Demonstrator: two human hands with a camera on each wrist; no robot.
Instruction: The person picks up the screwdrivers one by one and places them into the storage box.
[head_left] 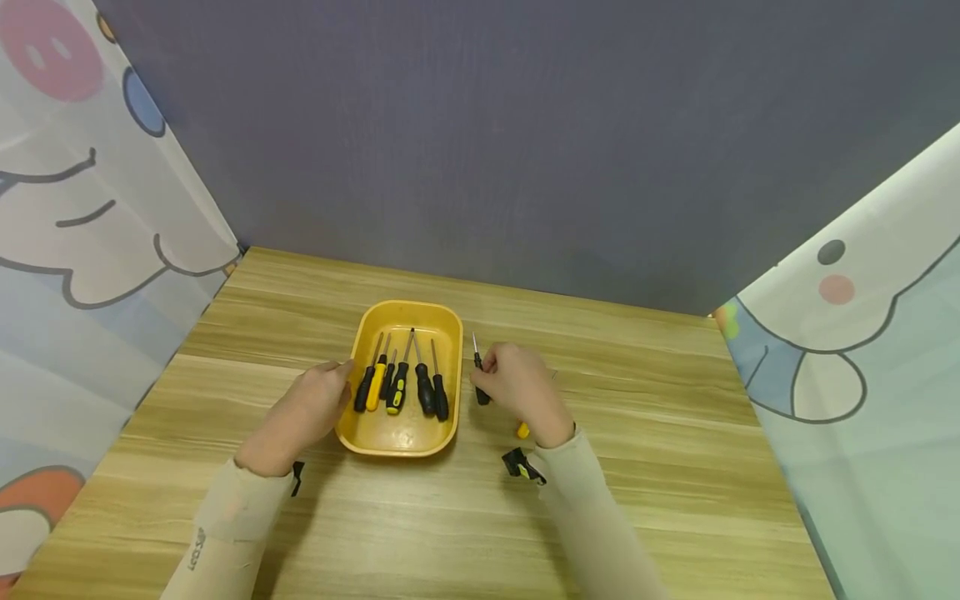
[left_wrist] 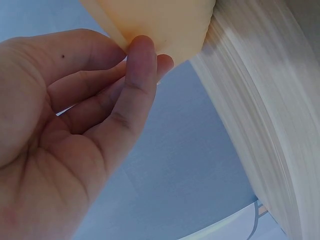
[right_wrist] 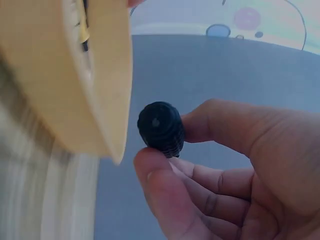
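Observation:
My left hand (head_left: 318, 396) pinches the left rim of a yellow plastic tray (head_left: 397, 442); in the left wrist view, thumb and fingertips meet on the tray's wall (left_wrist: 170, 25). Inside the tray lie several screwdrivers with black, yellow, and black-and-yellow handles, such as a yellow one (head_left: 375, 388) and a black one (head_left: 424, 392). Just right of the tray, my right hand (head_left: 517, 379) grips a screwdriver (head_left: 482, 395) by its black handle, shaft pointing away from me. The right wrist view shows the ribbed handle end (right_wrist: 160, 125) between thumb and fingers, beside the tray wall.
Partly hidden under my right wrist, a screwdriver with a yellow handle (head_left: 522, 431) lies on the wooden table (head_left: 420, 533). A grey wall (head_left: 480, 150) stands behind the table, and cartoon-printed curtains (head_left: 847, 367) hang at both sides. Black strap pieces (head_left: 518, 462) show near both sleeves.

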